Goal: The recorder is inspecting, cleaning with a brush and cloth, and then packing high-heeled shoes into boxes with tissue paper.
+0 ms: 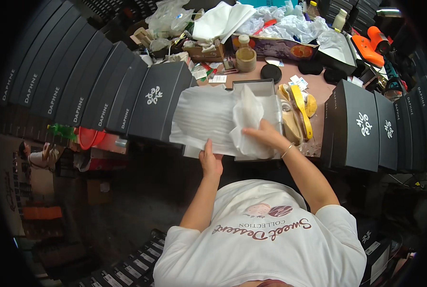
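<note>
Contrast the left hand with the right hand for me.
Position: the left hand is at the near edge of the flatter white tissue paper; the right hand is on the bunched tissue paper over the open box.
Pose: the left thumb points away from the body; the right hand reaches leftward.
Wrist: the right wears a bangle; the left shows none.
Shared: both are ungloved and touch tissue.

Left hand (211,161) points forward — right hand (267,136) reaches leftward, both forearms (309,176) bare.
</note>
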Motion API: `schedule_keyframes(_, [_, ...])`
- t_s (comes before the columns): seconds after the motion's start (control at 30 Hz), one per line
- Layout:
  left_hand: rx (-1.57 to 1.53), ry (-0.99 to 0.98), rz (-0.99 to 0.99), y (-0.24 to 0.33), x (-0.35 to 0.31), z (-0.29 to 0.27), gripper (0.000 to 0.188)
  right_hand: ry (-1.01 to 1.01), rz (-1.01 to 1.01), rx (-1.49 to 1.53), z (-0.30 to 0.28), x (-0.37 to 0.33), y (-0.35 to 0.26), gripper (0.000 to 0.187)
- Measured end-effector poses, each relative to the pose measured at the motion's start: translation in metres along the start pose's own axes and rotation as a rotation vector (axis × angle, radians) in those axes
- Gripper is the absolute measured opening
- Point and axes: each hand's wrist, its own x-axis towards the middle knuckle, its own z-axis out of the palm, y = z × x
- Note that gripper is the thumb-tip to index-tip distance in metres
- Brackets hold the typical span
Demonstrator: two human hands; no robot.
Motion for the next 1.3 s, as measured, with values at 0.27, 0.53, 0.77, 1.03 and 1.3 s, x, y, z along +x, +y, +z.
schedule_keyframes(0.27, [0.675,-0.223,0.552,-0.003,-0.027,-0.006,0.03,-0.121,0.002,-0.862,-0.009,0.025,-0.029,0.049])
schedule_keyframes(0.53, [0.589,-0.277,0.445,0.005,-0.021,-0.024,0.018,0.302,-0.278,-1.373,-0.07,0.079,0.013,0.019])
schedule_keyframes(0.77, [1.169,-1.011,0.505,0.033,-0.044,0.035,0.03,0.324,-0.333,-1.257,-0.09,0.106,0.007,0.017])
schedule_keyframes(1.03, [1.521,-0.939,1.041,-0.013,0.029,0.092,0.033,0.329,-0.25,-0.287,-0.126,0.041,0.015,0.037])
schedule_keyframes(1.3, [2.368,-0.956,0.863,-0.053,0.046,0.123,0.06,0.176,-0.237,-0.091,-0.122,0.006,0.04,0.024])
